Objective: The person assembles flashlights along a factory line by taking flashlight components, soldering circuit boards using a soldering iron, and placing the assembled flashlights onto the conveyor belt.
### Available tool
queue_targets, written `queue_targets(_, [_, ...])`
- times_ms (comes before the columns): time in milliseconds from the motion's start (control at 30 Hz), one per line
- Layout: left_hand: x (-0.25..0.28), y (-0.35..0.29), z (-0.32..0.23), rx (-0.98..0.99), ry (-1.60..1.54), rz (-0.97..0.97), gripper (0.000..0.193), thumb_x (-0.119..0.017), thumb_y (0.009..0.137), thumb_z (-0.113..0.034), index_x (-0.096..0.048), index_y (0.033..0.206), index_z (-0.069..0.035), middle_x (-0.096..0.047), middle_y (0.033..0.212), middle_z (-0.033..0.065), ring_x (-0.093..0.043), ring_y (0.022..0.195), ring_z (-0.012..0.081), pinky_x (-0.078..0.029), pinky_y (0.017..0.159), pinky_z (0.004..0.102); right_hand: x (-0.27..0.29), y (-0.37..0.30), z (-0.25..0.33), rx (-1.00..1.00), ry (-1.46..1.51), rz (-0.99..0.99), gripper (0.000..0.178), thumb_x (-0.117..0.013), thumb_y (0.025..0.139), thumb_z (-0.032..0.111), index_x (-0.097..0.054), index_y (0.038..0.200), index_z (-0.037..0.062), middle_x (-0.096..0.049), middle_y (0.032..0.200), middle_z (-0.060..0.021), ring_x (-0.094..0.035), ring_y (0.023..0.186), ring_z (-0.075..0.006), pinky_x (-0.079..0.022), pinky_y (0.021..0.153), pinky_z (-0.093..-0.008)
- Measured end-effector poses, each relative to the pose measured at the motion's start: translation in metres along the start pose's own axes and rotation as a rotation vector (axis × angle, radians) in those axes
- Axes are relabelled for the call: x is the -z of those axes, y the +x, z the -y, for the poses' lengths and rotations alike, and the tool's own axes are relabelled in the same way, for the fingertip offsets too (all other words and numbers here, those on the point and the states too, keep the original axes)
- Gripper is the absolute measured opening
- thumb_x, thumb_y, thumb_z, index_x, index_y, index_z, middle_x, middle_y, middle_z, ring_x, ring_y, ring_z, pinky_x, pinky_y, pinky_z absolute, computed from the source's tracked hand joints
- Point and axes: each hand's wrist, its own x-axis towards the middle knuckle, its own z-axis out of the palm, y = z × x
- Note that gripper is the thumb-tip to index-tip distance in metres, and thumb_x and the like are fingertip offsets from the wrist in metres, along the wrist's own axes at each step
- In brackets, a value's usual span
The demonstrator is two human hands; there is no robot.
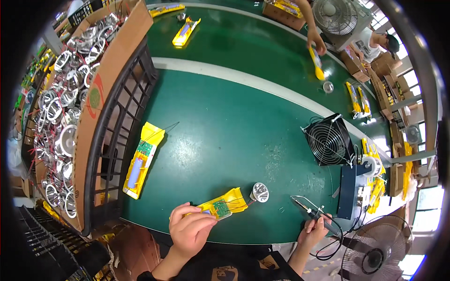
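My left hand is closed on the near end of a yellow flashlight housing, hiding part of it. A green circuit board and part of a purple battery show inside. Thin wires lead from the board toward a round silver reflector, which rests on the bench just right of the housing. In my right hand is a soldering iron, its tip pointing up and left, apart from the board. Farther left lies another open yellow housing with a battery, board and loose wires.
A carton of wired reflectors stands at left, beside a black plastic crate. At right are a black square fan and a blue stand with a solder spool. Across the pale strip, another person's hand holds a yellow housing.
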Motion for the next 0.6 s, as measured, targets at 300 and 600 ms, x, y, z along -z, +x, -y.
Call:
queue_targets(300, [0.002, 0.002, 0.005, -0.047, 0.027, 0.007, 0.019, -0.073, 0.057, -0.011, -0.064, 0.073, -0.014, -0.053, 0.074, -0.0022, -0.051, 0.070, 0.0170, -0.046, 0.071, 0.0383, 0.003, -0.003, 0.005, 0.008, 0.137, 0.212, 0.014, -0.043, 0.086, 0.013, -0.042, 0.100, 0.0101, -0.052, 0.078, 0.0006, -0.031, 0.037, -0.0044, -0.026, 0.034, -0.0169])
queue_targets(600, [0.005, 0.005, 0.004, 0.037, -0.034, -0.029, 0.020, -0.071, 0.057, -0.006, -0.059, 0.072, -0.012, -0.054, 0.089, 0.0019, -0.054, 0.079, 0.0191, -0.045, 0.077, 0.0428, -0.061, -0.036, 0.039, 0.067, 0.060, 0.389, 0.018, -0.051, 0.079, 0.010, -0.034, 0.082, 0.0053, -0.042, 0.065, -0.0029, -0.029, 0.032, -0.0057, -0.028, 0.036, -0.0159])
